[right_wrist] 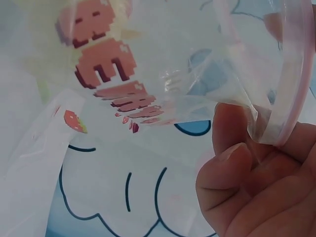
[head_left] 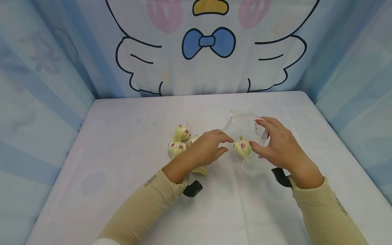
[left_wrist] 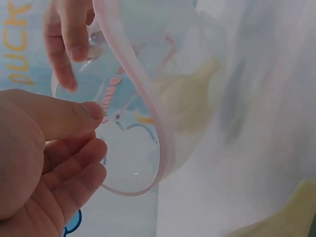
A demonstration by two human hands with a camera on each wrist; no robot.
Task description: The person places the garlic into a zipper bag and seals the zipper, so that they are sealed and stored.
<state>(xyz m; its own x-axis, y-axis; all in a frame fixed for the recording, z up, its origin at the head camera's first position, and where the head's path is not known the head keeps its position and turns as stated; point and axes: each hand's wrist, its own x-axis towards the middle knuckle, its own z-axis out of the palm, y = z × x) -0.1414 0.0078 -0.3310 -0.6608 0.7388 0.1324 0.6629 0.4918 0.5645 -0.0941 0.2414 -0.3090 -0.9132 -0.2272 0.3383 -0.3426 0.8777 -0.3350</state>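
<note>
Evidently the bag (head_left: 243, 125) is thin, clear film, judged very light, limp and slick, with little stiffness except along its pink rim (left_wrist: 146, 96). It stands over the table (head_left: 122, 143), mouth gaping towards the left hand (head_left: 210, 147), with one pale bulb (head_left: 242, 148) inside. The right hand (head_left: 279, 146) has its fingers curled at one corner of the mouth, pinching the film by the rim; this is assessed as the sound grip, since pulling on the body would likely crease or slip. The left hand's fingers are loosely bent, thumb apart from forefinger, with nothing seen in them. Other bulbs (head_left: 177, 148) lie beside the left forearm, partly hidden by it. Each is rounded with a narrow stem; material unconfirmed, probably light and smooth, best taken round the fat body rather than the stem, which may bend.
</note>
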